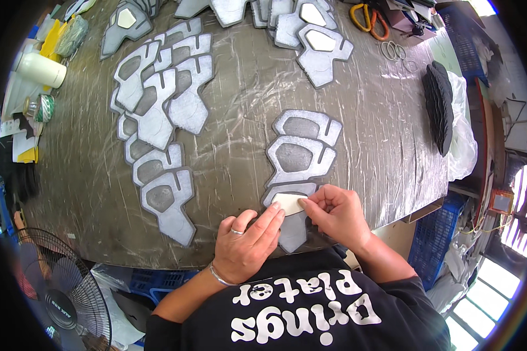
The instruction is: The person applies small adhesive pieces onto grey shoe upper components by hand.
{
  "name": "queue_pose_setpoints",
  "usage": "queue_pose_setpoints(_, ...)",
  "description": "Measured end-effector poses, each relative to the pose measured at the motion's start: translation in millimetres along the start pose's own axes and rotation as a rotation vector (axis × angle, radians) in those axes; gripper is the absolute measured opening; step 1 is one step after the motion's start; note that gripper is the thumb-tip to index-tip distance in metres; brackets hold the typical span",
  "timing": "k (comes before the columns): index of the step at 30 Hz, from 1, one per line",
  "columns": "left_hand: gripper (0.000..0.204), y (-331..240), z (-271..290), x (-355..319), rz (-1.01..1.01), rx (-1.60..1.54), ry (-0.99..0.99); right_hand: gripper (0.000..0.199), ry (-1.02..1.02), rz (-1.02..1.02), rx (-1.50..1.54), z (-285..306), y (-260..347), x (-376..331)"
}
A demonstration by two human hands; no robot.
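Head view — cream pad [289, 203], long axis sideways; left hand [245, 248] touching, grip unclear — right hand [341, 217] pinching end.

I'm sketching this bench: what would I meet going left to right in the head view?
Cream bottle, left cluster of grey cutouts, left hand, white patch, right hand, black stack, clear plastic bag.

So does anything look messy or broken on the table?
Nothing looks spilled or broken. The oddest thing is the dark table cover: shiny creases run all over it. The grey pieces on the left overlap unevenly. The white patch touched by the left hand and right hand shows no clear damage.
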State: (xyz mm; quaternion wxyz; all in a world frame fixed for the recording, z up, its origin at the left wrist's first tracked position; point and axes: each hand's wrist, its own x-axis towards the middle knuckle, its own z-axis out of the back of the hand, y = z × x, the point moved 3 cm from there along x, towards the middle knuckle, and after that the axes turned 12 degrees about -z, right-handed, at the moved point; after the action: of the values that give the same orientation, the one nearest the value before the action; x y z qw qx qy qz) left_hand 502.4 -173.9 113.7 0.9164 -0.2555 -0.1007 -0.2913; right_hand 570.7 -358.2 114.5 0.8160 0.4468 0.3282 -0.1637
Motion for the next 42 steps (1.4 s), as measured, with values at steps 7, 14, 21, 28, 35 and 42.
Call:
queue_pose_setpoints(7, 0.042, 1.2, -0.1, 2.0, 0.002, -0.009, -0.005, 0.02, -0.088, 0.17, -0.195, 4.9, 6.1, -1.2)
queue_pose_setpoints(14, 0.042, 0.6, -0.1, 2.6, -0.007, -0.008, -0.018, 0.043, -0.425, 0.507, -0.58, 14.8, 23.3, -9.4)
queue_pose_setpoints(21, 0.036, 5.8, 7.9, 7.7, 0.013, -0.107, -0.067, 0.024, 0.063, 0.374, -0.284, 17.1, 22.5, 1.5)
queue_pose_setpoints(28, 0.025, 16.6, 13.3, 20.3, 0.098, -0.288, -0.287, 0.02, 0.393, 0.583, -0.151, 29.0, 23.9, -2.5)
queue_pose_setpoints(35, 0.029, 23.7, 6.4, 31.1, 0.01, -0.055, -0.098, 0.022, 0.279, 0.575, 0.307, 69.6, 32.1, 19.8)
queue_pose_setpoints(42, 0.049, 10.0, 0.7, 37.1, 0.111, 0.0, -0.108, 0.051, -0.06, 0.518, 0.033, 124.4, 115.5, 146.6)
